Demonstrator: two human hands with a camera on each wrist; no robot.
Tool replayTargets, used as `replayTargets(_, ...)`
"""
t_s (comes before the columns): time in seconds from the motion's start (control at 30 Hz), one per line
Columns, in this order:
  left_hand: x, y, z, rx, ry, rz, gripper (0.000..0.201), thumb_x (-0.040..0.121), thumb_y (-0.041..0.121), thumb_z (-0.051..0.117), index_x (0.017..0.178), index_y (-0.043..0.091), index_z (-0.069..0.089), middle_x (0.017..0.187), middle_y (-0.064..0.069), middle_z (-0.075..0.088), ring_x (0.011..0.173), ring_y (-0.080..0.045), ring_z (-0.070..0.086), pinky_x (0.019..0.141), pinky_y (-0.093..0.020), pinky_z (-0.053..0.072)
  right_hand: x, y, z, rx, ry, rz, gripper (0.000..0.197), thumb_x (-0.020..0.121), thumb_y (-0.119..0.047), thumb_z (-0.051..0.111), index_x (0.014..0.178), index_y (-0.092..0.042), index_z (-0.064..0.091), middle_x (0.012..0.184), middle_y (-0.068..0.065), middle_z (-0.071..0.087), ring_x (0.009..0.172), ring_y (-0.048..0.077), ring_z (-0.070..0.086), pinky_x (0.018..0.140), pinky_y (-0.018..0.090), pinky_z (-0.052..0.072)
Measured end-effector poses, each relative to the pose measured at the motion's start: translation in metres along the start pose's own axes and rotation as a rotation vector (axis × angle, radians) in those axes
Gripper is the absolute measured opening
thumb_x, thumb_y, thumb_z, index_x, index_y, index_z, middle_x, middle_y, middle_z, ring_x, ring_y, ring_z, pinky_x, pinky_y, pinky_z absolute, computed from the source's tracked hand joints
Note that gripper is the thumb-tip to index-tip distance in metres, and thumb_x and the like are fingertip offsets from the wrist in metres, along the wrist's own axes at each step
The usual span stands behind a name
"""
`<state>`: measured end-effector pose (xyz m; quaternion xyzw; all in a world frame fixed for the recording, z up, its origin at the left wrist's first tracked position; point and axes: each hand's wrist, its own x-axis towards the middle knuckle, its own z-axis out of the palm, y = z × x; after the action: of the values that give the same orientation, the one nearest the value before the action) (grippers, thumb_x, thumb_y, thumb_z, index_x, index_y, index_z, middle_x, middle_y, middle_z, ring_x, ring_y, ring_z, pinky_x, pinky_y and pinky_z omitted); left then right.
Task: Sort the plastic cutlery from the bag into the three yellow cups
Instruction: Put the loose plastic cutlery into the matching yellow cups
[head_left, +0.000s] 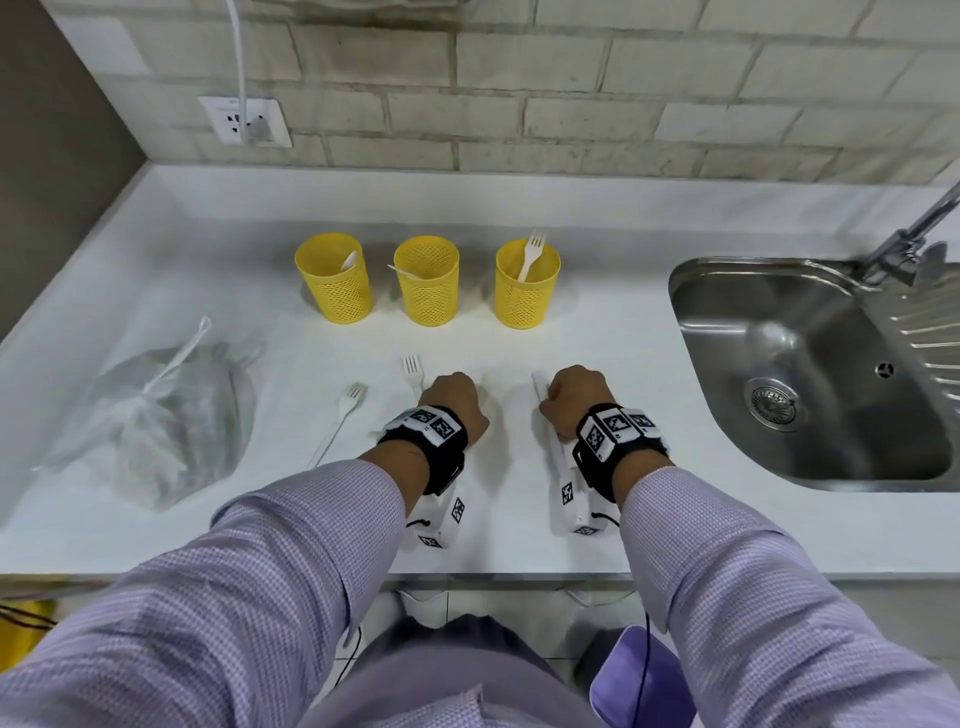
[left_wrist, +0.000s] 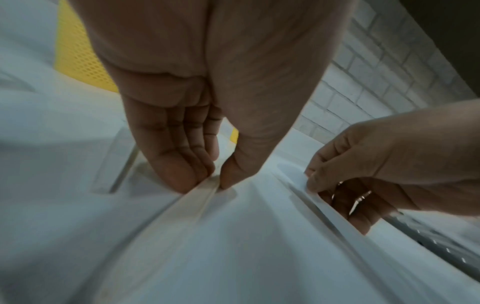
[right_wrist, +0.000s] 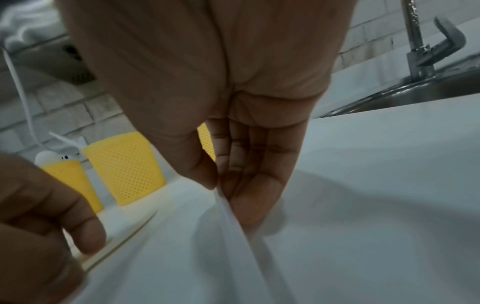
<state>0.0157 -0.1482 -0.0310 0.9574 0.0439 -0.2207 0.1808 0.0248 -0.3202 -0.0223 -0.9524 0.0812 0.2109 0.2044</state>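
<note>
Both hidden utensil heads: left hand (head_left: 457, 402), right hand (head_left: 576, 397).

From the head view, the left hand (head_left: 457, 402) covers whatever it pinches; only a white handle (left_wrist: 200, 197), smeared by blur, emerges in the left wrist view, its working end out of sight. The right hand (head_left: 576, 397) likewise hides most of a white utensil (head_left: 540, 388), whose type cannot be told. The contents of the clear bag (head_left: 166, 421), at the frame's left, are an indistinct grey mass. The piece in the middle yellow cup (head_left: 427, 280) is too small to identify. The tap (head_left: 914, 234) is cut off at the frame's right edge.
</note>
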Motion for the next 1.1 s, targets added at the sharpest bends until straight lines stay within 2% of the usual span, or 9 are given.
replayTargets(0.07, 0.001, -0.002, 0.0, -0.037, -0.022, -0.025, 0.028, 0.09, 0.02, 0.065, 0.068, 0.01, 0.05, 0.072, -0.004, 0.055, 0.081, -0.031, 0.062, 0.063, -0.028, 0.042, -0.006, 0.004, -0.004, 0.057, 0.013, -0.03, 0.015, 0.085, -0.014, 0.059, 0.088, -0.003, 0.069, 0.095, 0.018, 0.074, 0.095, 0.034, 0.068, 0.077, 0.033, 0.057)
replayTargets(0.13, 0.0, -0.005, 0.0, -0.069, -0.038, -0.036, 0.034, 0.089, 0.019, 0.064, 0.061, 0.011, 0.047, 0.07, -0.006, 0.055, 0.075, -0.029, 0.058, 0.061, -0.027, 0.041, -0.011, 0.01, -0.005, 0.14, 0.036, -0.057, 0.009, 0.086, -0.013, 0.059, 0.085, -0.008, 0.066, 0.096, 0.016, 0.074, 0.097, 0.035, 0.068, 0.087, 0.04, 0.058)
replayTargets(0.2, -0.004, -0.006, -0.004, -0.119, -0.047, -0.04, 0.027, 0.09, 0.017, 0.063, 0.066, 0.007, 0.056, 0.084, -0.013, 0.064, 0.082, -0.031, 0.061, 0.065, -0.029, 0.044, -0.015, 0.017, -0.004, 0.3, 0.043, -0.055, 0.006, 0.086, -0.012, 0.059, 0.081, -0.012, 0.063, 0.092, 0.014, 0.074, 0.089, 0.036, 0.071, 0.086, 0.044, 0.06)
replayTargets(0.3, -0.012, -0.008, -0.008, -0.235, 0.006, -0.001, 0.018, 0.092, 0.017, 0.064, 0.097, 0.003, 0.074, 0.107, -0.012, 0.071, 0.105, -0.03, 0.065, 0.08, -0.028, 0.047, -0.025, 0.024, -0.004, 0.597, 0.014, -0.013, 0.005, 0.087, -0.006, 0.059, 0.085, -0.007, 0.063, 0.081, 0.016, 0.072, 0.066, 0.037, 0.074, 0.073, 0.053, 0.064)
replayTargets(0.5, -0.037, 0.002, -0.01, -0.555, 0.069, 0.082, 0.008, 0.091, 0.02, 0.07, 0.088, 0.019, 0.076, 0.075, 0.005, 0.073, 0.079, -0.017, 0.067, 0.082, -0.025, 0.052, -0.05, 0.014, -0.015, 0.893, -0.031, -0.087, 0.014, 0.095, 0.0, 0.058, 0.082, -0.003, 0.057, 0.075, 0.018, 0.062, 0.052, 0.029, 0.063, 0.066, 0.046, 0.063)
replayTargets(0.6, -0.045, 0.005, -0.004, -0.657, 0.068, 0.085, 0.009, 0.087, 0.021, 0.072, 0.083, 0.019, 0.08, 0.076, 0.004, 0.077, 0.085, -0.02, 0.072, 0.091, -0.035, 0.057, -0.06, 0.005, -0.017, 0.951, -0.037, -0.143, 0.014, 0.097, 0.002, 0.058, 0.084, -0.001, 0.057, 0.075, 0.016, 0.06, 0.051, 0.024, 0.063, 0.061, 0.039, 0.06)
replayTargets(0.73, -0.06, 0.006, 0.002, -0.798, 0.012, 0.142, 0.016, 0.084, 0.025, 0.072, 0.09, 0.014, 0.081, 0.088, -0.018, 0.075, 0.081, -0.026, 0.072, 0.092, -0.05, 0.058, -0.067, 0.001, -0.017, 0.968, -0.016, -0.177, 0.014, 0.096, 0.004, 0.059, 0.083, -0.001, 0.057, 0.077, 0.015, 0.058, 0.055, 0.025, 0.068, 0.064, 0.039, 0.06)
replayTargets(0.9, -0.077, 0.005, 0.003, -0.982, -0.032, 0.15, 0.017, 0.093, 0.007, 0.065, 0.102, 0.009, 0.08, 0.103, -0.024, 0.075, 0.103, -0.042, 0.07, 0.094, -0.045, 0.059, -0.075, -0.002, -0.015, 1.018, -0.043, -0.19, 0.016, 0.094, 0.009, 0.058, 0.081, -0.001, 0.056, 0.071, 0.013, 0.06, 0.054, 0.026, 0.07, 0.059, 0.037, 0.061)
replayTargets(1.1, -0.089, -0.004, 0.001, -1.053, -0.039, 0.169, 0.026, 0.098, 0.0, 0.056, 0.112, 0.007, 0.077, 0.105, -0.016, 0.078, 0.101, -0.032, 0.074, 0.094, -0.038, 0.06, -0.077, -0.01, -0.008, 1.025, -0.044, -0.189, 0.016, 0.093, 0.008, 0.059, 0.081, -0.002, 0.056, 0.067, 0.014, 0.062, 0.059, 0.031, 0.072, 0.065, 0.042, 0.063)
